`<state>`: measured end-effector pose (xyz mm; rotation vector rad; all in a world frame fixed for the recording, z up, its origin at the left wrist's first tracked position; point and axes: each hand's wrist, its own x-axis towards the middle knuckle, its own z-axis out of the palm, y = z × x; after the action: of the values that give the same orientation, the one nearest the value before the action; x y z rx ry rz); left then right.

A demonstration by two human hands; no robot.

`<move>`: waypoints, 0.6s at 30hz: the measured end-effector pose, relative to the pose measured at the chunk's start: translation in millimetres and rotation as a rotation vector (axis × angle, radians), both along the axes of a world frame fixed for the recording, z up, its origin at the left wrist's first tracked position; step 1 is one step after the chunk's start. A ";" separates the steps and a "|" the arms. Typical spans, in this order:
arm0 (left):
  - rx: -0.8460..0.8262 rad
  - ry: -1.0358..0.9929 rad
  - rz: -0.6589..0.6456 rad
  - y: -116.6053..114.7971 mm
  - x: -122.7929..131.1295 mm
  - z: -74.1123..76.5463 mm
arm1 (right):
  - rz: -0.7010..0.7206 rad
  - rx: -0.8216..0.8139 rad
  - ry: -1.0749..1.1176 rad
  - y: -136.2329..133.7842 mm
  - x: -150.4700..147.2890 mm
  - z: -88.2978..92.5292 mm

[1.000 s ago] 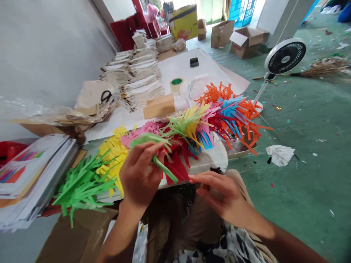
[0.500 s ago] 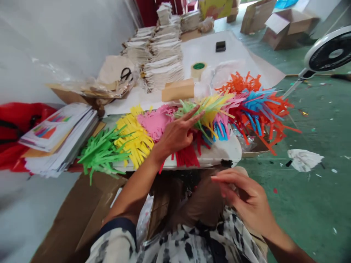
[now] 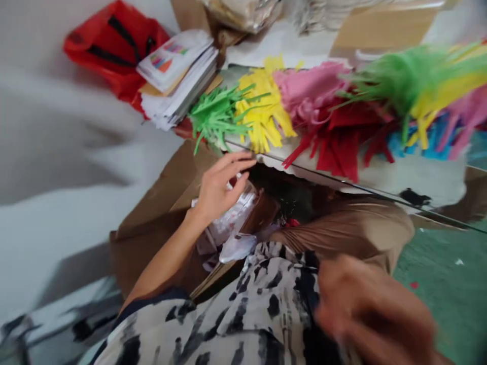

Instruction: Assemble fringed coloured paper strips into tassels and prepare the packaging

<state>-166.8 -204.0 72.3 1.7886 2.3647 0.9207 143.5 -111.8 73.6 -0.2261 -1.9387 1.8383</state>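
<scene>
Fringed paper bunches (image 3: 262, 109), green, yellow, pink, red, along the table (image 3: 411, 177) edge, just beyond the left grip (image 3: 224, 190) (open, empty). Right grip (image 3: 373, 309) too blurred to tell.

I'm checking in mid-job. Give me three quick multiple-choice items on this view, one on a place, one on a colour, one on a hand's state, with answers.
1. What lies below the left hand?
A. A cardboard box holding crumpled clear plastic
B. A red plastic bag
C. Yellow paper fringe

2. Which fringe sits nearest the stack of printed papers?
A. Pink
B. Green
C. Blue

3. How is the left hand?
A. Clenched around fringe
B. Gripping scissors
C. Open, holding nothing visible

Answers:
1. A: the box sits under the hand, past the table edge.
2. B: the green fringe lies right beside the stack.
3. C: the fingers are spread and empty.
</scene>
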 end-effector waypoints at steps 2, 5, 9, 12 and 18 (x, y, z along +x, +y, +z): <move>-0.063 -0.101 0.115 -59.6 7.7 -23.7 | -0.028 0.074 -0.102 1.4 -35.8 -37.5; -0.195 -0.295 0.260 -131.0 26.8 -65.0 | 0.112 0.348 -0.454 -14.9 -93.5 -101.3; -0.217 -0.329 0.404 -176.3 53.2 -109.1 | 0.235 0.445 -0.574 -57.5 -144.2 -165.9; -0.243 -0.323 0.361 -179.3 66.7 -127.2 | 0.248 0.470 -0.595 -79.4 -156.2 -185.8; -0.299 -0.280 0.233 -165.4 79.2 -150.7 | 0.193 0.445 -0.540 -79.2 -152.0 -191.8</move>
<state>-87.5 -369.4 -78.3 1.2141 2.4045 0.7301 -8.5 -191.0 -118.2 -0.4348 -2.7694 1.4951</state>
